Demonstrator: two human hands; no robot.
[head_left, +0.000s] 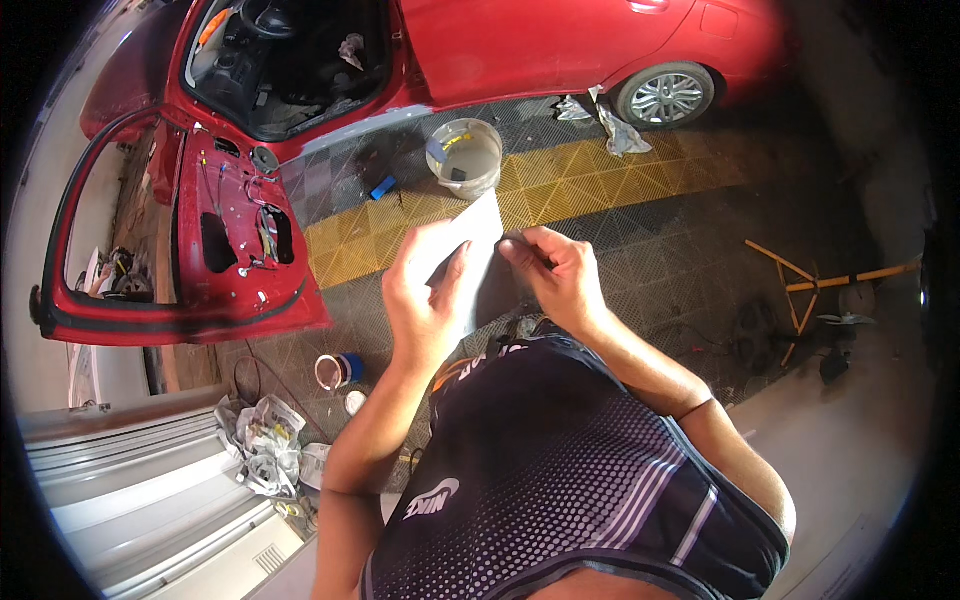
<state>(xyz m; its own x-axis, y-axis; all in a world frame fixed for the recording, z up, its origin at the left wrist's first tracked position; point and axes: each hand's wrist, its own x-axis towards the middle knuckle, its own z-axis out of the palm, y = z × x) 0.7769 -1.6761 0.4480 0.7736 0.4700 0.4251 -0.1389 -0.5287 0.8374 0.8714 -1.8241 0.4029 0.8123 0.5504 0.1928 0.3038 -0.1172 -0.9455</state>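
A sheet of paper (482,228), white on its upper part and dark grey lower down, like sandpaper, stands between my two hands in the middle of the view. My left hand (425,285) grips its left side, thumb laid across the white face. On the other side my right hand (568,280) is closed in a pinch at the sheet's right edge, thumb against bent forefinger. Just beyond the sheet's top corner a round bucket (468,160) stands on the floor, with greyish liquid and a small dark block inside.
A red car (540,50) stands ahead, its stripped front door (240,235) swung out at left. A blue block (383,187) and crumpled paper (622,132) lie on the grey-and-yellow floor tiles (345,225). A paint tin (338,371) and a plastic bag (270,445) sit lower left; a yellow stand (806,285) is right.
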